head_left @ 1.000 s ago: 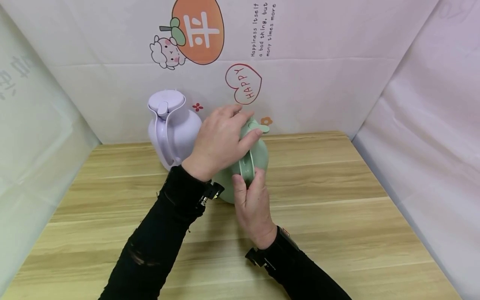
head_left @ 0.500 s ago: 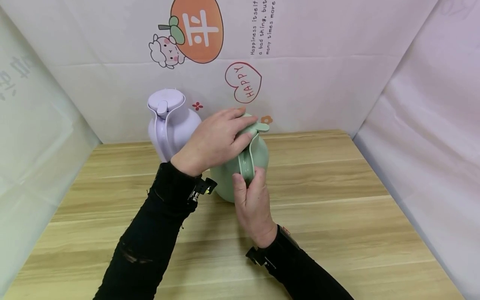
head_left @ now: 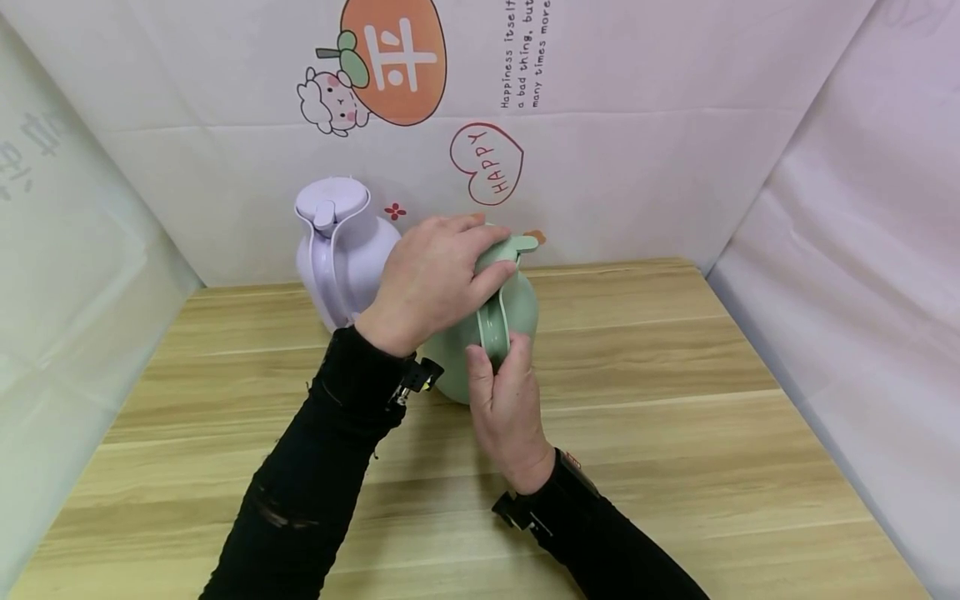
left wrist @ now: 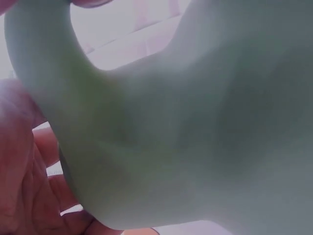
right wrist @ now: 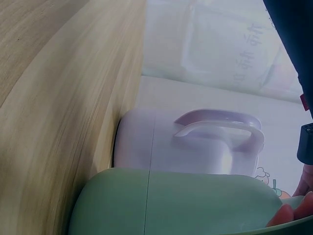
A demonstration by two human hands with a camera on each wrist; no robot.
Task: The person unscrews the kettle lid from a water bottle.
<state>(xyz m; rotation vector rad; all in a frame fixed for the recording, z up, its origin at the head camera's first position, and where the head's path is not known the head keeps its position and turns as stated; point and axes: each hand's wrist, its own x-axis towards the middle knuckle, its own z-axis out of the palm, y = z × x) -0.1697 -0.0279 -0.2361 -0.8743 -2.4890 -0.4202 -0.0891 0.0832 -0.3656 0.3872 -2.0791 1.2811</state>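
A pale green jug stands on the wooden table near its back edge. My left hand grips the jug's lid from above, thumb on the near side. The lid's tab sticks out to the right, a little raised. My right hand holds the jug's handle low down, thumb on top. In the left wrist view the jug fills most of the picture, with my left hand around its top. A seam rings the lower body of the jug in the right wrist view.
A lavender jug with its lid down stands just left of the green one, partly behind my left hand. Behind the wooden table hangs a white printed cloth, with more white cloth on both sides.
My left hand shifted a little left, then back right on the lid. The lid's tab has risen slightly. My right hand and the green jug's body have kept their place.
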